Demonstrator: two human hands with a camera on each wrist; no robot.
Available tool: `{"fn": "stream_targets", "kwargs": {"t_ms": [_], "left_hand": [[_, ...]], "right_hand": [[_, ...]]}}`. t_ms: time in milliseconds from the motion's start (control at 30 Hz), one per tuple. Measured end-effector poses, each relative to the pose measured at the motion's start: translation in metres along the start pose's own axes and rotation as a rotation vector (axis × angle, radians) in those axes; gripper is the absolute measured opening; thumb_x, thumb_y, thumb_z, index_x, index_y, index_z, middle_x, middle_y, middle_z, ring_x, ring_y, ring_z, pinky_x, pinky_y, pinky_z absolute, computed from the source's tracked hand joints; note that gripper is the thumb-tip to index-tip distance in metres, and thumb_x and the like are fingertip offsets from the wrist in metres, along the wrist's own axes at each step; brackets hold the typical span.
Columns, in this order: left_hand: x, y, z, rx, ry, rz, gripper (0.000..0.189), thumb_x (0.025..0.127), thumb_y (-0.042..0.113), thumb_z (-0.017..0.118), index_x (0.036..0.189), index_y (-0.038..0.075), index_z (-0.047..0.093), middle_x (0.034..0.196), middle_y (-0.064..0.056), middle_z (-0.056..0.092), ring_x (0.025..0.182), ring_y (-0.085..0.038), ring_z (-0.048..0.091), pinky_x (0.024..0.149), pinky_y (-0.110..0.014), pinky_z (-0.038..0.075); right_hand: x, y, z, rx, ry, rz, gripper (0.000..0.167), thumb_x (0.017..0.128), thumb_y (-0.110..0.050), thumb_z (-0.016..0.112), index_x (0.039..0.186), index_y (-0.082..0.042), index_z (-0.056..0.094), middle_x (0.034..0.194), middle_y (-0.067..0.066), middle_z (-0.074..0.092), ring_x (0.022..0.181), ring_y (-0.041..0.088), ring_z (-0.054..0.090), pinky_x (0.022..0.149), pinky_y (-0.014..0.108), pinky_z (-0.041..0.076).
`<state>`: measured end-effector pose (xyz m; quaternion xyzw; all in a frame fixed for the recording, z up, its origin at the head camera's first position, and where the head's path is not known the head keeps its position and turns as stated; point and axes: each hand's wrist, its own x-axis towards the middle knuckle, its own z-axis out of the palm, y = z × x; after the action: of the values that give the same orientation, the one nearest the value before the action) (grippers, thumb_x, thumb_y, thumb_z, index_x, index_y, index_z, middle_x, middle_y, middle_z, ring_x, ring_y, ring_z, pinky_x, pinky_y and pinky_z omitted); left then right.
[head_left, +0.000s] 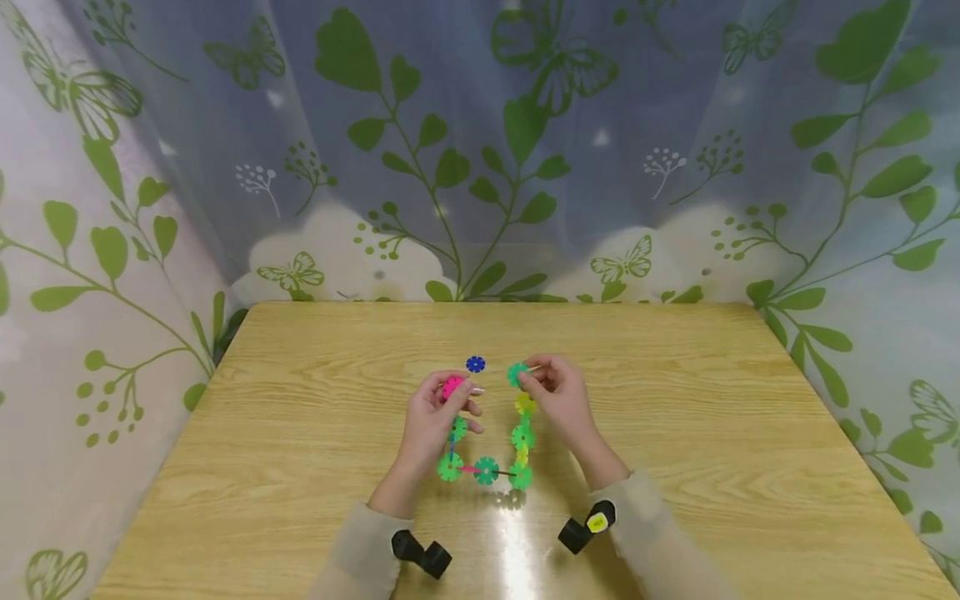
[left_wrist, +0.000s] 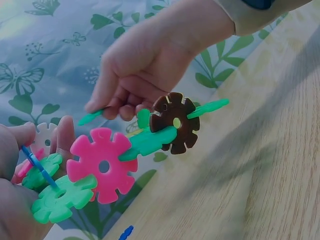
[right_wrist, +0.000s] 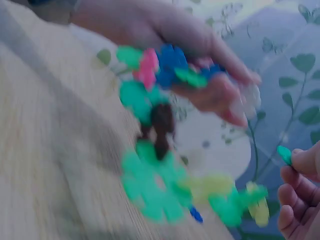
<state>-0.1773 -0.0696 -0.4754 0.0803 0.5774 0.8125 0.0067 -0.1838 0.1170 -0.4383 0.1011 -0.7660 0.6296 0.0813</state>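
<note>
A U-shaped chain of flower-shaped interlocking plastic discs (head_left: 486, 471), mostly green with yellow, pink, blue and brown ones, hangs over the table. My left hand (head_left: 429, 421) holds its left end by the pink disc (head_left: 453, 387). A whitish disc (right_wrist: 246, 102) lies between the left thumb and fingers. My right hand (head_left: 562, 404) pinches a green disc (head_left: 517, 374) between thumb and forefinger, above the chain's right end. In the right wrist view this green disc (right_wrist: 285, 155) appears apart from the yellow end disc (right_wrist: 259, 210). The right wrist view is blurred.
A loose blue disc (head_left: 476, 364) lies on the wooden table (head_left: 300, 467) beyond the hands. A leaf-patterned curtain (head_left: 480, 167) surrounds the table's back and sides. Black wrist cameras (head_left: 576, 535) sit on both sleeves.
</note>
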Motion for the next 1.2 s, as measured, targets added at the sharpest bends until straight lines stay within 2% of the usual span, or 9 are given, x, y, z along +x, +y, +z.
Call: {"fn": "stream_targets", "kwargs": {"t_ms": [133,267,433,567,667,800,933,1067,1200], "left_hand": [[0.0,-0.001,0.001,-0.005,-0.008,0.01,0.029,0.092,0.019,0.061,0.111,-0.001,0.053,0.096,-0.016,0.063,0.068,-0.016,0.061,0.053,-0.035,0.059],[0.0,-0.001,0.002,0.001,-0.013,0.016,0.03,0.092,0.02,0.06,0.112,-0.001,0.052,0.097,-0.017,0.062,0.068,-0.016,0.061,0.054,-0.035,0.059],[-0.001,-0.001,0.003,0.01,-0.013,0.028,0.03,0.092,0.02,0.06,0.112,-0.001,0.052,0.097,-0.019,0.061,0.069,-0.017,0.061,0.054,-0.037,0.059],[-0.001,-0.001,0.003,0.01,-0.013,0.029,0.03,0.093,0.019,0.06,0.112,-0.002,0.052,0.099,-0.025,0.059,0.069,-0.017,0.061,0.054,-0.037,0.059],[-0.001,-0.001,0.003,0.012,-0.014,0.028,0.03,0.092,0.02,0.06,0.112,-0.001,0.052,0.101,-0.026,0.058,0.069,-0.018,0.061,0.055,-0.038,0.059],[-0.001,0.0,0.004,0.027,-0.011,0.028,0.03,0.092,0.022,0.06,0.112,0.0,0.052,0.102,-0.025,0.058,0.07,-0.018,0.061,0.055,-0.039,0.059],[-0.001,0.0,0.005,0.029,-0.003,0.033,0.03,0.093,0.021,0.059,0.112,-0.001,0.052,0.105,-0.032,0.055,0.069,-0.017,0.061,0.055,-0.039,0.059],[-0.001,-0.001,0.005,0.031,-0.009,0.049,0.038,0.093,0.02,0.059,0.115,-0.009,0.047,0.105,-0.038,0.052,0.068,-0.017,0.061,0.055,-0.039,0.059],[0.0,-0.003,0.006,0.045,-0.013,0.047,0.042,0.092,0.018,0.059,0.117,-0.013,0.044,0.101,-0.029,0.057,0.069,-0.017,0.061,0.056,-0.04,0.059]], "right_hand": [[-0.004,0.004,0.011,0.044,-0.027,0.019,0.017,0.087,0.002,0.062,0.101,0.009,0.057,0.077,0.024,0.062,0.062,0.026,0.055,0.052,0.017,0.045],[-0.006,0.012,0.019,0.047,-0.008,0.044,0.014,0.086,0.0,0.065,0.098,0.004,0.06,0.074,0.018,0.064,0.061,0.032,0.055,0.051,0.018,0.045],[-0.008,0.012,0.023,0.031,0.02,0.036,0.014,0.084,0.001,0.066,0.097,0.004,0.06,0.071,0.016,0.064,0.058,0.024,0.054,0.048,0.018,0.044],[-0.012,-0.009,0.023,0.023,-0.002,0.057,0.016,0.085,0.003,0.064,0.1,0.008,0.06,0.074,0.022,0.064,0.058,0.018,0.053,0.048,0.016,0.042],[-0.016,-0.026,0.023,0.012,-0.009,0.071,0.018,0.086,0.004,0.062,0.103,0.011,0.061,0.076,0.026,0.063,0.058,0.026,0.055,0.049,0.015,0.042],[-0.018,-0.028,0.026,0.03,0.03,0.09,0.018,0.086,0.004,0.062,0.103,0.011,0.062,0.076,0.027,0.063,0.06,0.038,0.055,0.047,0.017,0.044],[-0.02,-0.029,0.03,0.059,0.081,0.121,0.017,0.086,0.003,0.063,0.101,0.01,0.062,0.075,0.027,0.063,0.057,0.031,0.055,0.046,0.018,0.044],[-0.021,-0.032,0.033,0.077,0.121,0.141,0.018,0.085,0.004,0.063,0.101,0.01,0.062,0.075,0.029,0.063,0.054,0.022,0.053,0.045,0.017,0.043],[-0.021,-0.03,0.035,0.078,0.129,0.142,0.018,0.084,0.005,0.063,0.102,0.011,0.062,0.076,0.03,0.063,0.053,0.025,0.053,0.044,0.016,0.042]]}}
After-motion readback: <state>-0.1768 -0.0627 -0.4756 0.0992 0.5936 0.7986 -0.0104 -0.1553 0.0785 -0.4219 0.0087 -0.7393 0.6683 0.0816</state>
